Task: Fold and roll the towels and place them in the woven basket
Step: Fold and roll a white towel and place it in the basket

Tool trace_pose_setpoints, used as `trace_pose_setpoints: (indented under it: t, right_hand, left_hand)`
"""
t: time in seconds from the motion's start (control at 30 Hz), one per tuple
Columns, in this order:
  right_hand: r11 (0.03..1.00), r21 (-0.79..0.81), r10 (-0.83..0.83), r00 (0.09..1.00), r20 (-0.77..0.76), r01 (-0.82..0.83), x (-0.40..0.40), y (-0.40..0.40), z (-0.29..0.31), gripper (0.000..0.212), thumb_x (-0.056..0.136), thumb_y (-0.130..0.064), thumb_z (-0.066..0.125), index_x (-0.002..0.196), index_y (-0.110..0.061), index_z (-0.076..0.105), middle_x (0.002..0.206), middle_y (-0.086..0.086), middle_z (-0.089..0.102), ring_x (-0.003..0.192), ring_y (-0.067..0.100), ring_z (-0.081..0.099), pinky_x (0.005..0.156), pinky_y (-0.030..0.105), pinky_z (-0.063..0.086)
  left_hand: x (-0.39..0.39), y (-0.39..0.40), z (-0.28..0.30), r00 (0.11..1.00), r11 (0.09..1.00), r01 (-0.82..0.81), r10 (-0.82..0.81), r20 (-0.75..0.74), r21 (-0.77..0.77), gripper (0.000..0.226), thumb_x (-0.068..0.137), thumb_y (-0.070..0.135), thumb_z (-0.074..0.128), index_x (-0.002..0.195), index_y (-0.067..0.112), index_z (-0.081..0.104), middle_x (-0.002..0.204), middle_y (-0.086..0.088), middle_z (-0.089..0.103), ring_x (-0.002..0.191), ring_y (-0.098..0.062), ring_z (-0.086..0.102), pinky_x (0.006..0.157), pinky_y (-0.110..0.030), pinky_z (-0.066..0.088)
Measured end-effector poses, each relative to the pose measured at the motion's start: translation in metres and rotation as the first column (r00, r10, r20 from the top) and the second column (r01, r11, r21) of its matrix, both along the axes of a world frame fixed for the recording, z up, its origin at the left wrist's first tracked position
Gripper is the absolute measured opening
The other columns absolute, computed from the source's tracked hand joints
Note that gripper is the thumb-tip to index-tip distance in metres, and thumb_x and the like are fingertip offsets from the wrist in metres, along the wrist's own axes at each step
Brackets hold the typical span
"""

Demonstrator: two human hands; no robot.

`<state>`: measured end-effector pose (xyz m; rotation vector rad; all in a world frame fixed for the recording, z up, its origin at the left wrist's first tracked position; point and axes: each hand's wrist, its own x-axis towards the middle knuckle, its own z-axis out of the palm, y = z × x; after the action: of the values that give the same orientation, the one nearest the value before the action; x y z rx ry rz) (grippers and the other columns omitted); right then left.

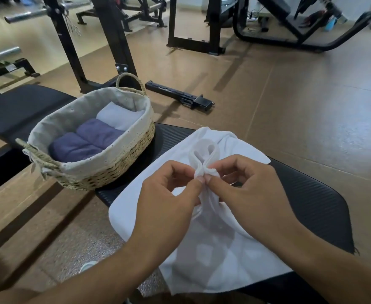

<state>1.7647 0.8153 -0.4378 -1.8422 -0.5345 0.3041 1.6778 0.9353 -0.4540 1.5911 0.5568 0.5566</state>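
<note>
A white towel (219, 255) lies spread over a black padded bench (311, 205) in front of me. My left hand (169, 198) and my right hand (243, 191) meet above it, and both pinch a bunched fold of the towel between thumb and fingertips, lifting it off the bench. To the left stands the woven basket (105, 172) with a light cloth liner and rope handles. It holds two rolled blue towels (88, 139) and a rolled white towel (116, 116) at its far end.
A second black bench pad (20, 110) extends behind the basket at the left. Black gym machine frames (114, 40) and a steel barbell (26, 14) stand on the brown floor beyond. A loose black metal bar (180, 96) lies on the floor behind the basket.
</note>
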Motion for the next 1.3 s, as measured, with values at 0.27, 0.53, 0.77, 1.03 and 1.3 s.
trace_pose_setpoints:
  t: [0.27,0.53,0.77,1.03,1.3]
  right_hand:
    - [0.998,-0.017,0.064,0.996,-0.070,-0.065,-0.008,-0.002,-0.002,0.021,0.072,-0.035,0.085,0.088,-0.031,0.071,0.088,-0.014,0.074,0.081,0.006,0.071,0.067,0.026,0.059]
    - [0.999,-0.007,0.034,0.999,-0.007,-0.034,-0.009,0.001,-0.007,0.021,0.076,-0.021,0.086,0.086,-0.028,0.069,0.084,-0.011,0.073,0.077,0.008,0.069,0.064,0.019,0.056]
    - [0.993,0.079,0.096,0.988,-0.121,-0.087,-0.005,-0.001,-0.002,0.007,0.082,-0.019,0.080,0.084,-0.026,0.080,0.081,-0.008,0.078,0.080,0.009,0.074,0.073,0.022,0.059]
    - [0.969,0.227,0.192,0.868,-0.458,-0.095,0.002,-0.002,-0.001,0.018,0.088,-0.023,0.070,0.099,-0.012,0.079,0.100,0.012,0.078,0.096,0.029,0.074,0.084,0.028,0.059]
    - [0.959,0.266,0.233,0.793,-0.563,-0.093,0.004,-0.001,-0.001,0.022,0.093,-0.021,0.065,0.102,-0.007,0.078,0.107,0.016,0.076,0.094,0.024,0.071,0.088,0.033,0.056]
  left_hand:
    - [-0.003,-0.003,0.002,0.998,0.995,0.060,-0.059,0.006,-0.075,0.017,0.084,0.029,0.063,0.075,0.021,0.075,0.077,0.000,0.074,0.077,-0.013,0.072,0.071,-0.037,0.063]
    - [-0.005,-0.003,0.006,0.996,0.982,0.089,-0.088,0.013,-0.167,0.018,0.090,0.020,0.067,0.076,0.016,0.076,0.082,-0.006,0.076,0.081,-0.016,0.074,0.078,-0.041,0.063]
    - [-0.004,0.005,0.002,0.999,0.983,0.016,-0.023,-0.038,-0.184,0.037,0.056,0.046,0.088,0.080,0.025,0.070,0.079,0.001,0.072,0.075,-0.018,0.071,0.076,-0.044,0.062]
    - [-0.004,0.007,0.000,0.994,0.981,0.070,-0.083,-0.064,-0.180,0.052,0.055,0.022,0.096,0.098,0.018,0.068,0.096,-0.002,0.079,0.093,-0.020,0.076,0.083,-0.043,0.061]
    - [-0.003,0.006,-0.005,0.998,0.996,0.030,-0.034,-0.046,-0.084,0.025,0.071,0.016,0.089,0.088,0.020,0.071,0.087,0.003,0.077,0.082,-0.010,0.072,0.065,-0.020,0.055]
